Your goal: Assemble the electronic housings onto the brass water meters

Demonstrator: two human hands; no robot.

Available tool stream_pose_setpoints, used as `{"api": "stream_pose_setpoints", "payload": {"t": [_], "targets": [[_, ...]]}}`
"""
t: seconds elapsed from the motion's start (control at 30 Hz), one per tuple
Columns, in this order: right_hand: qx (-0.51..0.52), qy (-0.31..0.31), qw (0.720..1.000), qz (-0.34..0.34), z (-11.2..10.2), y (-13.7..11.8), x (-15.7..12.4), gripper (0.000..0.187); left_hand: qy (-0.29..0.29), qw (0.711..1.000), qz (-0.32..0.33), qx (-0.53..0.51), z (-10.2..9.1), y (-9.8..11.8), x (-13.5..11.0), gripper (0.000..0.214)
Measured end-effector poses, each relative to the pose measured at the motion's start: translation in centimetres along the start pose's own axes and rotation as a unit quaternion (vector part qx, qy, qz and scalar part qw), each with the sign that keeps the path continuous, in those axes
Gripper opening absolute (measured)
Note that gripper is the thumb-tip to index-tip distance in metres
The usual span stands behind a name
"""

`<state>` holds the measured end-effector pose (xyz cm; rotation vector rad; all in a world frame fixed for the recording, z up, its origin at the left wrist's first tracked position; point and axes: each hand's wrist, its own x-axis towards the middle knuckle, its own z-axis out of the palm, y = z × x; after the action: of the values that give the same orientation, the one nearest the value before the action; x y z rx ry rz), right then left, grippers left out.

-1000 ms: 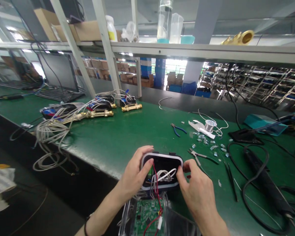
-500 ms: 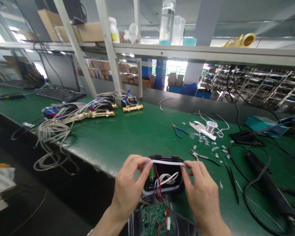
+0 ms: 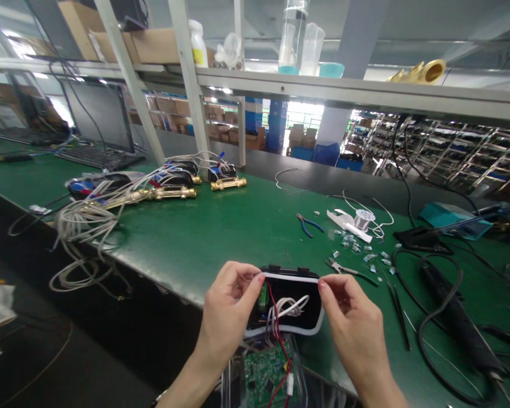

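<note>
A black plastic housing (image 3: 313,303) stands tilted at the bench's front edge, its open side facing me. Around its rim runs a white sealing ring (image 3: 291,277). My left hand (image 3: 233,303) pinches the ring and rim at the upper left corner, thumb in front. At the upper right corner, my right hand (image 3: 352,317) has its thumb and fingers closed on the same ring. Inside the housing lie coiled white cable (image 3: 296,306) and a green part (image 3: 263,296). Red and black wires lead down to a green circuit board (image 3: 266,377) in a clear case (image 3: 301,385).
To the right lie cutters with green handles (image 3: 352,271), blue pliers (image 3: 308,224), tweezers (image 3: 399,317), a solder spool (image 3: 363,220) and a black corded tool (image 3: 454,317). Cabled brass fittings (image 3: 170,194) fill the left. A shelf (image 3: 344,85) spans above.
The white ring's top stretch, which sagged across the opening, now follows the rim. My right thumb has moved up to the right corner, and the ring's right side shows along the edge.
</note>
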<state>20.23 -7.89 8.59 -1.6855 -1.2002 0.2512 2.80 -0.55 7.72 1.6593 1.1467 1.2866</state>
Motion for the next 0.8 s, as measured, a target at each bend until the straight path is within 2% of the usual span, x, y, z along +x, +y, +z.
{"api": "stream_pose_setpoints", "payload": {"t": [0.1,0.2,0.4,0.57,0.67,0.8], "targets": [[-0.066,0.052,0.995,-0.058,0.7,1.1,0.2,0.016,0.028,0.998,0.041,0.03,0.4,-0.4,0.0,0.014],[-0.06,0.077,0.99,-0.102,1.1,1.6,0.4,0.014,0.041,0.995,0.073,0.044,0.7,-0.8,0.1,0.011],[-0.031,0.083,0.99,-0.113,1.3,1.8,0.7,0.011,0.059,0.996,0.072,0.01,1.3,-1.2,0.0,0.01],[-0.021,0.07,0.994,-0.086,1.2,1.7,0.6,0.014,0.069,0.996,0.044,-0.033,1.8,-1.5,-0.2,0.013],[0.03,0.047,0.998,-0.031,1.0,1.9,0.8,0.016,0.05,0.997,0.007,-0.066,1.9,-1.5,-0.3,0.017],[0.153,-0.02,0.986,0.062,0.9,2.3,1.5,0.027,-0.038,0.991,-0.063,-0.109,1.8,-0.8,-0.4,0.031]]}}
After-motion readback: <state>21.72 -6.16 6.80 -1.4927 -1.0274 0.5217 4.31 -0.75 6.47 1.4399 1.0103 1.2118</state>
